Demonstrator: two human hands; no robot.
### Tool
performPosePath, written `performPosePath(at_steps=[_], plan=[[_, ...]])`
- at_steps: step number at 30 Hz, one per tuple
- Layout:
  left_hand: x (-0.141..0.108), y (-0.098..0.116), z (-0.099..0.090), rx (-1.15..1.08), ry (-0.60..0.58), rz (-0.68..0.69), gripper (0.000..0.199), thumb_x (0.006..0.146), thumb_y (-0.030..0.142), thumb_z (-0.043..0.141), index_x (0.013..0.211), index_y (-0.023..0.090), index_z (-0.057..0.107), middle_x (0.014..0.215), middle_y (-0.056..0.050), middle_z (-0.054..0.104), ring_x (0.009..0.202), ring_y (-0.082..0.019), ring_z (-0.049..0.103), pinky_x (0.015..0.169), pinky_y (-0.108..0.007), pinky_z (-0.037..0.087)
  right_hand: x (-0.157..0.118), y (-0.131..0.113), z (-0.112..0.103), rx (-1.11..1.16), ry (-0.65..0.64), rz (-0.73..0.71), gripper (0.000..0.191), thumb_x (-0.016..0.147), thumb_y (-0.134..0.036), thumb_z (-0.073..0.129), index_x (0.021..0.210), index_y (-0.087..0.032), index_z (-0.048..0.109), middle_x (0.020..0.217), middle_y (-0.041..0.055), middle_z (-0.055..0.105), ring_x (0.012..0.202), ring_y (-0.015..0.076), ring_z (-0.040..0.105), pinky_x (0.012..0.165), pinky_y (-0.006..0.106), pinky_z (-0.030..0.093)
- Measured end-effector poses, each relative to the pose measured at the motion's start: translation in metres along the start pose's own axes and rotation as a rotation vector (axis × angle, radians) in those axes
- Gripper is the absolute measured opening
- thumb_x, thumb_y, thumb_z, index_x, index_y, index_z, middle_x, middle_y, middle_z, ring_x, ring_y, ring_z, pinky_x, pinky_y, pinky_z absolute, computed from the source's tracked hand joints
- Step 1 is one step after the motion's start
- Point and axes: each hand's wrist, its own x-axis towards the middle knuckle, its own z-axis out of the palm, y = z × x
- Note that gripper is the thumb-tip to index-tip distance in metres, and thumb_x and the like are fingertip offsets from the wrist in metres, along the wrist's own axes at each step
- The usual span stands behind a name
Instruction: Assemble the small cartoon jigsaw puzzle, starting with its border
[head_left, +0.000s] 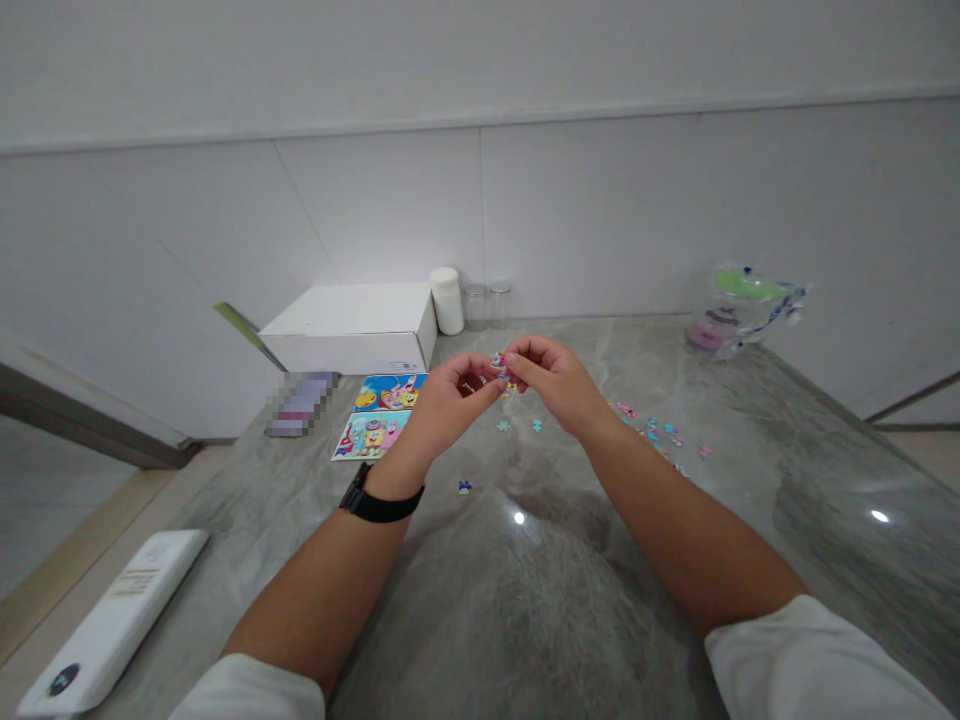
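My left hand point(459, 395) and my right hand point(551, 378) meet above the middle of the table, fingers pinched around small colourful puzzle pieces point(499, 360). Fingertips partly cover these pieces. Below and around the hands, loose pieces lie on the grey table: a green one point(503, 426), a blue one point(537, 425) and a dark blue one point(464, 488) nearer to me. More pieces point(652, 432) are scattered right of my right hand, partly behind the forearm. Left of my left hand lies a cartoon picture sheet point(367, 435), partly covered by that hand.
A white box point(345, 325), a white bottle point(448, 302) and two clear jars point(475, 307) stand at the back. A plastic bag point(742, 305) with pink and green contents is at the back right. A white device point(124, 615) lies front left, a blurred packet point(300, 403) behind it.
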Motion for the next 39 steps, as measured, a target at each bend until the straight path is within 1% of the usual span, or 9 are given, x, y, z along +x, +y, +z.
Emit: performPosePath(at_steps=[3,6,9,12,16,22,29,33,39], plan=[[-0.002,0.006,-0.006,0.047,0.003,0.028,0.044,0.083,0.046,0.083,0.115,0.022,0.064,0.104,-0.004,0.071,0.078,-0.013,0.062,0.066,-0.025,0.049,0.0,-0.004,-0.006,-0.04,-0.02,-0.004,0.04,0.08,-0.059,0.079,0.082,-0.022,0.064,0.073,-0.0012,0.061,0.067,0.014,0.052,0.062,0.028,0.044],[-0.005,0.013,-0.012,0.141,0.024,0.138,0.05,0.084,0.04,0.084,0.126,0.024,0.063,0.112,-0.005,0.07,0.078,-0.012,0.062,0.067,-0.024,0.05,-0.002,-0.01,-0.014,-0.086,-0.059,0.003,0.037,0.081,-0.055,0.079,0.081,-0.021,0.065,0.072,-0.0017,0.06,0.066,0.0133,0.05,0.062,0.028,0.041],[-0.007,0.019,-0.016,0.296,0.046,0.316,0.034,0.091,0.037,0.079,0.12,0.022,0.069,0.109,-0.005,0.07,0.079,-0.012,0.062,0.068,-0.024,0.051,-0.003,-0.015,-0.018,-0.112,-0.091,0.003,0.035,0.081,-0.053,0.079,0.081,-0.02,0.065,0.072,-0.0019,0.06,0.066,0.0128,0.05,0.062,0.028,0.041],[-0.007,0.021,-0.018,0.393,0.064,0.481,0.025,0.095,0.037,0.078,0.114,0.022,0.073,0.105,-0.004,0.07,0.081,-0.013,0.062,0.067,-0.023,0.05,-0.005,-0.018,-0.019,-0.124,-0.13,-0.001,0.036,0.082,-0.054,0.078,0.081,-0.02,0.066,0.071,-0.0021,0.059,0.066,0.0127,0.05,0.063,0.028,0.041],[-0.007,0.022,-0.018,0.449,0.079,0.593,0.019,0.097,0.035,0.076,0.11,0.021,0.075,0.101,-0.004,0.071,0.081,-0.013,0.063,0.068,-0.024,0.051,-0.006,-0.019,-0.017,-0.114,-0.162,0.007,0.037,0.081,-0.054,0.079,0.081,-0.019,0.067,0.071,-0.0019,0.06,0.065,0.0124,0.05,0.063,0.028,0.041],[-0.007,0.021,-0.016,0.509,0.088,0.596,0.017,0.097,0.033,0.077,0.109,0.021,0.076,0.098,-0.004,0.074,0.082,-0.013,0.065,0.075,-0.026,0.053,-0.005,-0.018,-0.02,-0.156,-0.17,0.012,0.041,0.083,-0.058,0.077,0.083,-0.019,0.067,0.072,-0.0015,0.06,0.067,0.0128,0.05,0.064,0.028,0.04],[-0.009,0.01,-0.003,0.528,0.119,0.579,0.014,0.098,0.029,0.075,0.109,0.02,0.074,0.101,-0.004,0.075,0.092,-0.016,0.069,0.084,-0.029,0.056,-0.004,-0.022,-0.027,-0.263,-0.208,0.038,0.039,0.082,-0.057,0.078,0.089,-0.02,0.068,0.078,0.0,0.063,0.07,0.0144,0.053,0.065,0.029,0.043],[-0.014,0.008,0.006,0.545,0.144,0.617,0.015,0.101,0.03,0.071,0.111,0.019,0.072,0.104,-0.006,0.075,0.099,-0.018,0.07,0.091,-0.033,0.057,-0.006,-0.029,-0.033,-0.299,-0.237,0.076,0.039,0.081,-0.057,0.08,0.088,-0.021,0.068,0.075,-0.0002,0.063,0.067,0.0143,0.054,0.064,0.029,0.045],[-0.021,0.012,0.016,0.623,0.127,0.659,0.025,0.107,0.04,0.061,0.116,0.018,0.069,0.109,-0.009,0.075,0.102,-0.021,0.07,0.093,-0.037,0.058,-0.014,-0.046,-0.045,-0.359,-0.325,0.163,0.044,0.081,-0.062,0.081,0.09,-0.02,0.07,0.074,0.0007,0.065,0.066,0.014,0.056,0.063,0.029,0.046]])
